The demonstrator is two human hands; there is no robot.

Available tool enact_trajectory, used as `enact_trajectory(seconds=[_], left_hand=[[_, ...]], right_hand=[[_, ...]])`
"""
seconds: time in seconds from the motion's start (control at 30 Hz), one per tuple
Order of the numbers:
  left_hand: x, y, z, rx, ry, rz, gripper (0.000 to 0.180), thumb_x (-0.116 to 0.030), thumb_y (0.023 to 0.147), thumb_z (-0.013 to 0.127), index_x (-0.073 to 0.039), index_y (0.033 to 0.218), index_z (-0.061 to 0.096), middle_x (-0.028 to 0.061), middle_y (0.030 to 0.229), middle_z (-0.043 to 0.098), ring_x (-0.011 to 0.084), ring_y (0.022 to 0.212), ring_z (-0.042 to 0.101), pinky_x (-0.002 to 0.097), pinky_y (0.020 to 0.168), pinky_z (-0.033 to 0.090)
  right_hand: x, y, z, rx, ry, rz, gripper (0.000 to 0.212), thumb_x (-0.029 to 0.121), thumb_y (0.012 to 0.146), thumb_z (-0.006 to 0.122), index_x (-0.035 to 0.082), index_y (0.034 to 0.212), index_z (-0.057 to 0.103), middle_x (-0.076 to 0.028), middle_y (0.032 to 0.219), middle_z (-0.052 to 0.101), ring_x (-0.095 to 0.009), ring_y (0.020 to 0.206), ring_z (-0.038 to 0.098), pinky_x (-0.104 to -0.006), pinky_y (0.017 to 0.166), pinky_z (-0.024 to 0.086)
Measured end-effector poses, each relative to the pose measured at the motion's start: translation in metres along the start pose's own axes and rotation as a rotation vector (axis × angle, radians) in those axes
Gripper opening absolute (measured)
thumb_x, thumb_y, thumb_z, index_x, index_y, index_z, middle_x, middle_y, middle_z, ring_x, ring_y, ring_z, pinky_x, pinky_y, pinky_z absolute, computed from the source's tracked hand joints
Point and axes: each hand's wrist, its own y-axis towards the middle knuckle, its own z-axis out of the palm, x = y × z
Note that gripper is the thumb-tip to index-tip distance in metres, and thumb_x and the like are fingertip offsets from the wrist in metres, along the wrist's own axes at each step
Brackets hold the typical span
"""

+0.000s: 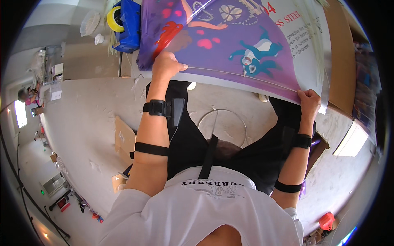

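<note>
A purple printed sheet (205, 53) with cartoon figures and pink hearts lies on the table in front of me. Across its near part runs a thin pale rod (221, 72), slanting down to the right. My left hand (166, 66) is closed at the rod's left end, thumb and fingers pinched together over the sheet. At the sheet's near right corner, my right hand (310, 102) pinches the rod's other end together with the sheet edge. Its fingertips partly hide that corner.
A blue tape dispenser (130, 28) with a yellow tape roll (115, 19) stands at the far left. Beneath the purple sheet is a white printed board (305, 53). Thin pale sticks (318, 20) lie at the far right, beside a cardboard box (343, 61). A round metal stool frame (245, 127) is below.
</note>
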Motion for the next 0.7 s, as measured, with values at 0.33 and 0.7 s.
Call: enact_trajectory(seconds=[0.33,0.7], left_hand=[[0.014,0.005,0.003,0.060,-0.119,-0.036,0.019,-0.011,0.065,0.077,0.000,0.065,0.061,0.0129,0.061,0.063,0.0233,0.057,0.062,0.0338,0.057,0.048],[0.020,-0.013,0.019,-0.238,-0.148,0.140,0.016,-0.002,0.069,0.062,0.001,0.085,0.058,0.0189,0.085,0.062,0.0356,0.082,0.061,0.0430,0.076,0.047]], right_hand=[[-0.015,0.007,0.001,0.022,0.036,0.014,0.028,0.020,0.069,0.078,0.000,0.064,0.058,-0.008,0.056,0.056,-0.018,0.055,0.053,-0.0341,0.057,0.044],[-0.018,-0.002,0.008,-0.025,-0.049,-0.109,0.023,0.017,0.073,0.073,0.001,0.073,0.058,-0.013,0.070,0.060,-0.030,0.063,0.058,-0.0398,0.062,0.046]])
